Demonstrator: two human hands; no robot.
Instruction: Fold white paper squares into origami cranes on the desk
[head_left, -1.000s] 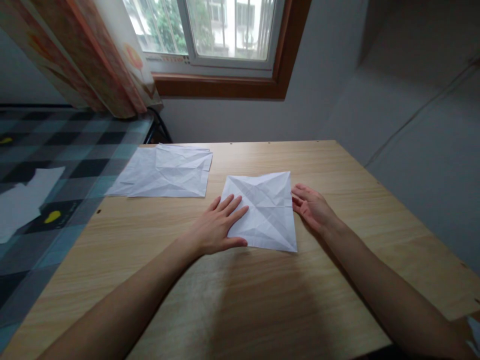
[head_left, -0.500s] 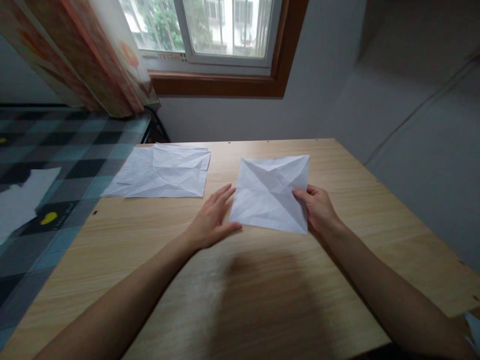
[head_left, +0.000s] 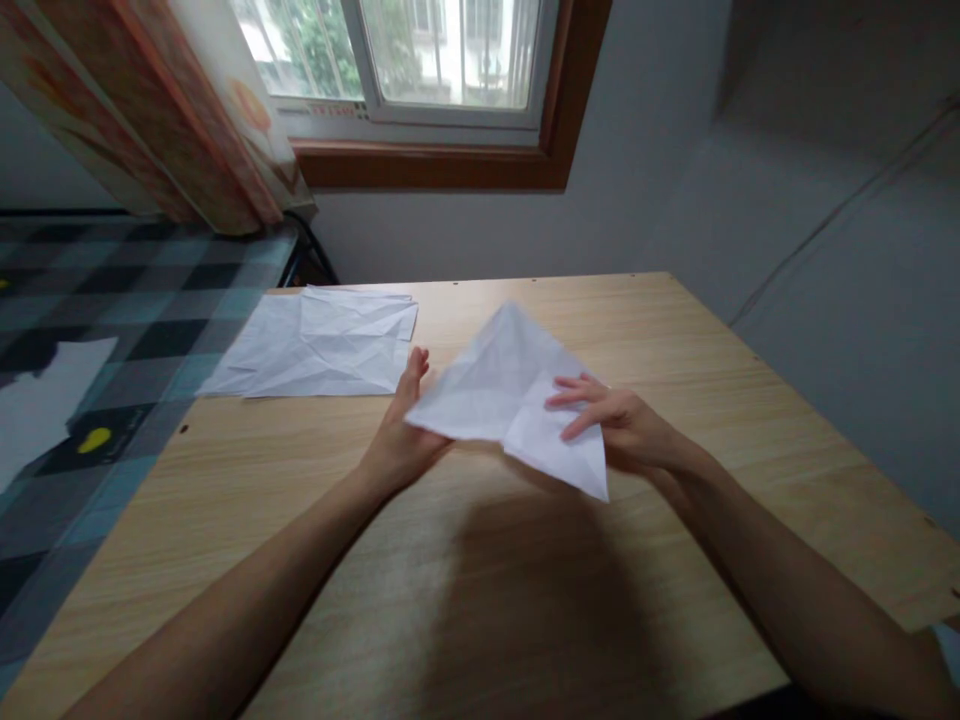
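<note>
A creased white square of paper (head_left: 499, 385) is lifted off the wooden table (head_left: 675, 330), tilted with one corner pointing away from me. My right hand (head_left: 619, 425) grips its right side, fingers on top and the thumb hidden beneath. My left hand (head_left: 405, 430) supports the paper's left corner from below, fingers upright against its edge.
A loose stack of creased white sheets (head_left: 322, 345) lies at the table's far left. Left of the table is a bed with a checked cover (head_left: 90, 330) and a white sheet (head_left: 37, 395) on it. A curtain (head_left: 172, 110) and window (head_left: 397, 60) stand behind, a grey wall (head_left: 840, 250) on the right.
The paper lay flat under my left hand a second ago. My right hand picked it up by the right edge, and now both hands hold it tilted above the table.
</note>
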